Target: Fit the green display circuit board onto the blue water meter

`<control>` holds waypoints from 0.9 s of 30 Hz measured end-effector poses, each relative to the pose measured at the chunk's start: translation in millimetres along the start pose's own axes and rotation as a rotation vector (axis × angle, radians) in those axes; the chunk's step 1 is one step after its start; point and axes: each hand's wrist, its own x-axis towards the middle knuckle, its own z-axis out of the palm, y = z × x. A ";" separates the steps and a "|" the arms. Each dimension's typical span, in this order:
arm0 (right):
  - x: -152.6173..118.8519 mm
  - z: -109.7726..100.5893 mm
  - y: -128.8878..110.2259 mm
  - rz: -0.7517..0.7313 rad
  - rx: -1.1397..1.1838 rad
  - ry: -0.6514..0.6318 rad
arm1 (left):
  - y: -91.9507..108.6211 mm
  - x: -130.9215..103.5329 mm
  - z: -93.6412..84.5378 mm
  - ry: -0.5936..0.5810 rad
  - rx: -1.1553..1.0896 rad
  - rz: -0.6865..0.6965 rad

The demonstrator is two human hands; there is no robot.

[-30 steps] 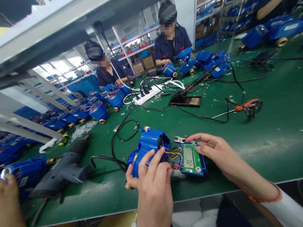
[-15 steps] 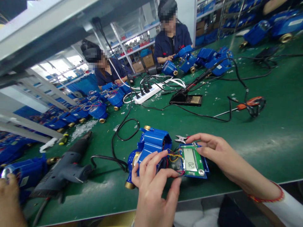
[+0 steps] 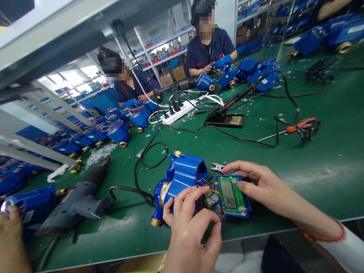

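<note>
A green circuit board (image 3: pixel 238 197) with a small display reading about "20" sits in a blue frame, tilted towards me. My right hand (image 3: pixel 257 185) grips its upper right edge between thumb and fingers. Thin red, yellow and black wires (image 3: pixel 212 189) run from the board into an open blue water meter (image 3: pixel 184 168) with brass ends, lying just left of it. At the board's lower left corner, my left hand (image 3: pixel 193 223) pinches what looks like a red wire between thumb and forefinger; its other fingers reach along the meter's side. Cutting pliers (image 3: pixel 217 167) lie behind the board, their handles partly hidden.
A heat gun (image 3: pixel 76 204) lies at left, near another person's hand (image 3: pixel 11 235) on a blue meter. Farther back are a soldering iron stand (image 3: pixel 224 120), a white power strip (image 3: pixel 178 113), an orange-handled screwdriver (image 3: pixel 301 125) and loose cables. Two people work across the bench.
My left hand has shifted slightly right and down, its thumb and forefinger closing together. The board has moved a little, and its display looks darker. Across the bench, one person's head has turned.
</note>
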 end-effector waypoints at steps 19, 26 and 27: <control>2.1 -7.5 -2.7 0.006 0.058 -0.185 | -10.8 1.8 24.4 0.166 0.438 0.054; 2.4 -9.0 1.6 0.027 0.126 -0.197 | -14.7 -1.8 18.5 0.256 0.324 0.088; 2.8 -9.0 2.0 0.032 0.138 -0.196 | -14.1 -5.6 17.1 0.292 0.289 0.093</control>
